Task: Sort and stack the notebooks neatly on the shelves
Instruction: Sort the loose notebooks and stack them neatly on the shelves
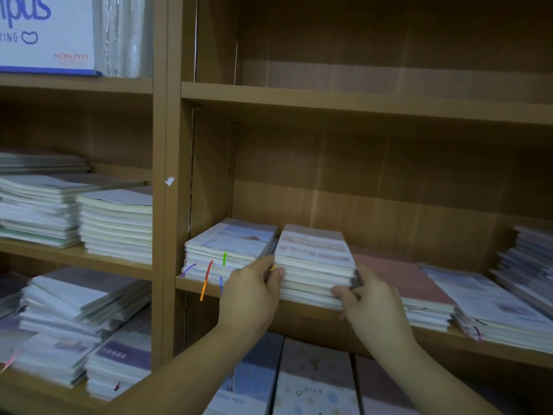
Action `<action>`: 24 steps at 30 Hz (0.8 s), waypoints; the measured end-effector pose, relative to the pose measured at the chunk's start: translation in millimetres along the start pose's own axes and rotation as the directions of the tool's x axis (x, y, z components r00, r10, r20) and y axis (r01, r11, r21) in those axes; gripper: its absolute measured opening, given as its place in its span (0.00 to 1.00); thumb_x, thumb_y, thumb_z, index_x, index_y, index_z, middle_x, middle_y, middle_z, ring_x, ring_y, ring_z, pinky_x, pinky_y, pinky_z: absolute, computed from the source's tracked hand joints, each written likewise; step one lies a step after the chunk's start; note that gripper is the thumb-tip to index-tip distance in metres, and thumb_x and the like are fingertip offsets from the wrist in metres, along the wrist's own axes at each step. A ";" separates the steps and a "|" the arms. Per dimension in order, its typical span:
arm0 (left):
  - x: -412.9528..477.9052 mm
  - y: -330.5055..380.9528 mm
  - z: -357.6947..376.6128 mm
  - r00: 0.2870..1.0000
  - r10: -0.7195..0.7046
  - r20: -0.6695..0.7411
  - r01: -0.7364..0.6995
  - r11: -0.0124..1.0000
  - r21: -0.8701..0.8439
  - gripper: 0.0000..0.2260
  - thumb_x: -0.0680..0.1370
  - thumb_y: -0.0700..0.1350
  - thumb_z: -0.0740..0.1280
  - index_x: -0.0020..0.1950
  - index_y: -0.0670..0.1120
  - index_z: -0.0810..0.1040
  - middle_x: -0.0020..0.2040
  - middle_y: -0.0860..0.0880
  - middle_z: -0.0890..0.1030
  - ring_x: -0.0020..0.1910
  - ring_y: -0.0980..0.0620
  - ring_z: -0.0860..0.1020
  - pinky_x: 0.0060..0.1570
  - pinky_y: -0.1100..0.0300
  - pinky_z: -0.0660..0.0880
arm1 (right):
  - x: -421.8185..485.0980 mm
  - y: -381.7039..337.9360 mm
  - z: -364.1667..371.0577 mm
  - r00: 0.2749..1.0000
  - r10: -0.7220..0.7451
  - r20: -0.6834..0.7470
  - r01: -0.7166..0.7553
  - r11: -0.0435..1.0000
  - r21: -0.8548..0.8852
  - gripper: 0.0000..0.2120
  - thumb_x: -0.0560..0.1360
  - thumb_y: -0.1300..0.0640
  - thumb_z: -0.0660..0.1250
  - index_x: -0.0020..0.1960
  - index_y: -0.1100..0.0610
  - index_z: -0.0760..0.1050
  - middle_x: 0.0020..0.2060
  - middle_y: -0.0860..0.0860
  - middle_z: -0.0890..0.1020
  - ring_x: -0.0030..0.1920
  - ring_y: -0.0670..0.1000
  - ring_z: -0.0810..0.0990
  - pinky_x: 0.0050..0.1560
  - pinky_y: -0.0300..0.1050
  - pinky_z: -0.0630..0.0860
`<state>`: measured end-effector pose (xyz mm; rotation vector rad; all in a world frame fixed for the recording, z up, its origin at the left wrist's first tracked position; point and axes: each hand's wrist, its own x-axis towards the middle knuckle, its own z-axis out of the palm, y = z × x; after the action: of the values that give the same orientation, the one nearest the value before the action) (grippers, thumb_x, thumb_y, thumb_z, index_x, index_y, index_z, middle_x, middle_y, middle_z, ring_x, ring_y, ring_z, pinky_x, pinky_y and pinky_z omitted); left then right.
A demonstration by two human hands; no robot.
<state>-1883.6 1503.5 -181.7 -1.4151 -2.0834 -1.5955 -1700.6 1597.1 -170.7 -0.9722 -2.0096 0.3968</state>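
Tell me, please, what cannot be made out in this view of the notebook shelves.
Head view:
- Gripped notebook stack: cover print blurred.
- Left hand: fingertips hidden between that stack and its neighbour.
- Far-right notebook pile: cut off by frame edge.
- Campus display board: lettering cropped at top-left.

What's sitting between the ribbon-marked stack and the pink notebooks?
In the head view, one notebook stack, gripped by the left hand and right hand.

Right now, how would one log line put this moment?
left hand: grips notebook stack, left edge | right hand: grips right corner | stack on shelf
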 end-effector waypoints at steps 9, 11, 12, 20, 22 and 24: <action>12.6 -1.5 0.2 0.999 0.004 0.047 -0.009 0.994 0.110 0.11 0.82 0.55 0.64 0.44 0.52 0.79 0.35 0.53 0.80 0.39 0.55 0.78 0.40 0.52 0.78 | 7.6 -3.4 -6.6 0.987 0.158 0.028 -0.160 0.982 0.100 0.20 0.77 0.54 0.73 0.64 0.64 0.78 0.34 0.51 0.85 0.29 0.47 0.83 0.37 0.52 0.84; 11.6 -1.6 0.6 0.999 0.004 0.038 -0.008 0.994 0.106 0.11 0.82 0.55 0.65 0.45 0.51 0.80 0.36 0.53 0.80 0.39 0.56 0.78 0.40 0.53 0.77 | 7.2 -3.8 -6.6 0.988 0.151 0.009 -0.152 0.984 0.098 0.14 0.76 0.55 0.73 0.55 0.65 0.81 0.32 0.51 0.84 0.29 0.49 0.83 0.37 0.56 0.83; 11.3 -1.7 0.5 0.999 0.008 0.038 -0.012 0.994 0.106 0.11 0.82 0.55 0.65 0.45 0.51 0.80 0.36 0.53 0.80 0.39 0.56 0.78 0.40 0.54 0.77 | 7.5 -4.0 -6.8 0.988 0.154 0.005 -0.153 0.983 0.096 0.12 0.76 0.55 0.73 0.51 0.65 0.81 0.30 0.51 0.84 0.28 0.49 0.83 0.37 0.56 0.83; 6.2 -3.9 -11.3 0.998 0.058 0.030 -0.061 0.993 0.101 0.08 0.82 0.51 0.65 0.53 0.51 0.83 0.42 0.54 0.84 0.42 0.58 0.80 0.45 0.55 0.79 | 19.0 -8.8 -26.8 0.998 0.045 0.038 -0.040 0.992 -0.122 0.17 0.80 0.49 0.67 0.33 0.51 0.76 0.23 0.49 0.80 0.24 0.48 0.80 0.32 0.48 0.81; 2.8 -4.3 -14.9 0.997 0.067 0.030 -0.070 0.992 0.101 0.07 0.81 0.49 0.67 0.53 0.51 0.84 0.42 0.55 0.85 0.41 0.59 0.80 0.44 0.54 0.80 | 23.8 -5.8 -30.2 0.999 0.036 0.032 -0.030 0.987 -0.159 0.21 0.80 0.49 0.67 0.28 0.53 0.76 0.22 0.50 0.79 0.25 0.49 0.80 0.34 0.52 0.81; -0.8 -1.4 -20.4 0.997 0.068 0.025 -0.070 0.991 0.118 0.07 0.80 0.49 0.67 0.53 0.52 0.84 0.41 0.56 0.84 0.40 0.59 0.81 0.43 0.53 0.81 | 24.4 -6.1 -33.1 0.997 0.051 0.054 -0.042 0.988 -0.148 0.22 0.80 0.50 0.67 0.28 0.54 0.76 0.21 0.51 0.79 0.24 0.49 0.80 0.34 0.52 0.81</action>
<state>-1892.2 1486.4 -174.6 -1.4530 -2.0788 -1.4125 -1685.3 1609.1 -133.9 -1.1111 -2.0948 0.3089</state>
